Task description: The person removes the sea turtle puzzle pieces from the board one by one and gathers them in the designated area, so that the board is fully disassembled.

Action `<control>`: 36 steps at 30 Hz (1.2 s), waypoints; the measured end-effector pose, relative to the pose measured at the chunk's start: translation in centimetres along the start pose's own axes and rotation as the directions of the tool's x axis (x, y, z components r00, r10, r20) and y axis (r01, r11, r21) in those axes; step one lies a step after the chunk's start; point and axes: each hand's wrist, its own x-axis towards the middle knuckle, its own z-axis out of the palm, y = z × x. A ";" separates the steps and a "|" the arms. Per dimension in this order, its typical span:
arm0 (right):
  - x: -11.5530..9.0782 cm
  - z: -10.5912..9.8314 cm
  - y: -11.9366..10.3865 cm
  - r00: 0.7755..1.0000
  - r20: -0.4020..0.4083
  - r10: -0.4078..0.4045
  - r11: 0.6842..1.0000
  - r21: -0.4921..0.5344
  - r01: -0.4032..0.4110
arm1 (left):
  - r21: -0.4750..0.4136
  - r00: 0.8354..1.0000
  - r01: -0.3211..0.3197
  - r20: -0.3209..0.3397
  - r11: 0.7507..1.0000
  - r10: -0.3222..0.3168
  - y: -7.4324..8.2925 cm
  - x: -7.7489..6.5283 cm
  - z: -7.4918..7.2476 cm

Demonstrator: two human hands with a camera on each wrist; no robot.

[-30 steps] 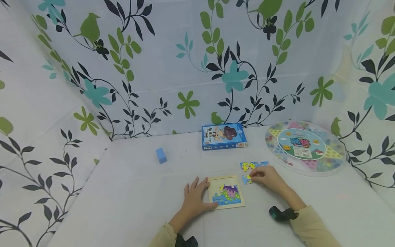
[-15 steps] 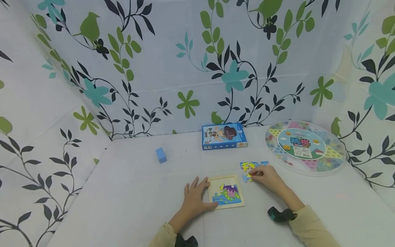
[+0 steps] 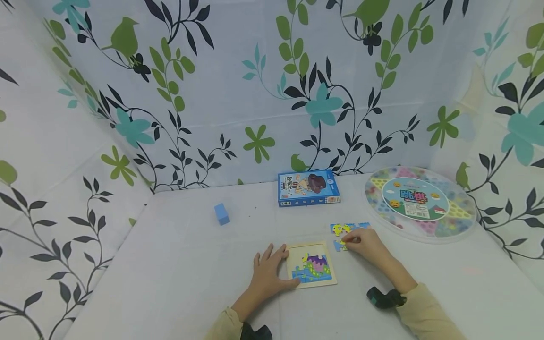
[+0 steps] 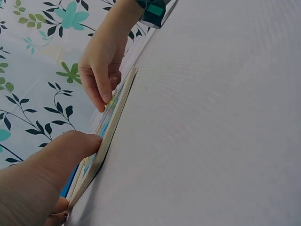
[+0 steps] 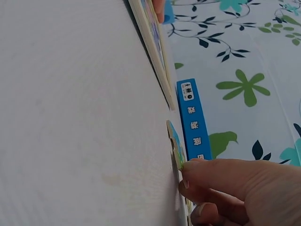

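Little has been changed: a puzzle piece (image 3: 338, 245) is still pinched by the right hand (image 3: 368, 244), so the frame (image 3: 299, 255), held by the left hand (image 3: 267, 275), is left part-filled.

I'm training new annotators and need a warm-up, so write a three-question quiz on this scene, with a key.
1. True or false: the left hand touches the square pale-wood puzzle frame.
2. Which lies farthest right in the head view? a) flat blue rectangular box; b) round multicoloured game board; c) small blue rectangular block.
3. What does the right hand touch?

Key: 1 true; 2 b; 3 a flat blue-and-yellow jigsaw piece.
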 end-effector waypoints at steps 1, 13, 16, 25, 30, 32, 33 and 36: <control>0.0 0.0 0.0 1.000 0.003 0.000 1.000 -0.003 0.000 | 0.000 1.000 0.000 -0.001 1.000 0.000 0.0 0.0 0.0; 0.3 0.4 -0.1 1.000 -0.019 -0.020 0.999 -0.041 0.019 | -0.002 1.000 0.004 -0.003 1.000 -0.004 -0.1 0.0 0.0; 0.3 0.4 -0.1 0.999 -0.020 -0.035 0.998 -0.050 0.034 | -0.007 1.000 0.000 -0.007 1.000 0.000 0.0 -0.1 0.0; 0.2 0.5 0.1 0.999 0.036 -0.001 1.000 -0.026 0.002 | -0.013 1.000 -0.005 -0.005 1.000 0.005 -0.2 0.0 0.1; 0.1 0.3 0.0 0.999 0.050 0.010 1.000 -0.028 -0.009 | -0.011 1.000 -0.003 -0.004 1.000 0.003 -0.2 0.1 0.2; 0.1 0.2 0.0 0.999 0.052 0.011 0.999 -0.033 -0.009 | -0.013 1.000 -0.003 -0.004 1.000 0.003 -0.2 0.1 0.2; 0.1 0.2 0.0 0.999 0.052 0.009 0.999 -0.034 -0.007 | -0.013 1.000 -0.003 -0.005 1.000 0.003 -0.1 0.1 0.2; 0.1 0.2 0.0 0.999 0.052 -0.001 1.000 -0.031 0.003 | -0.017 1.000 -0.004 -0.006 1.000 0.004 -0.1 0.1 0.2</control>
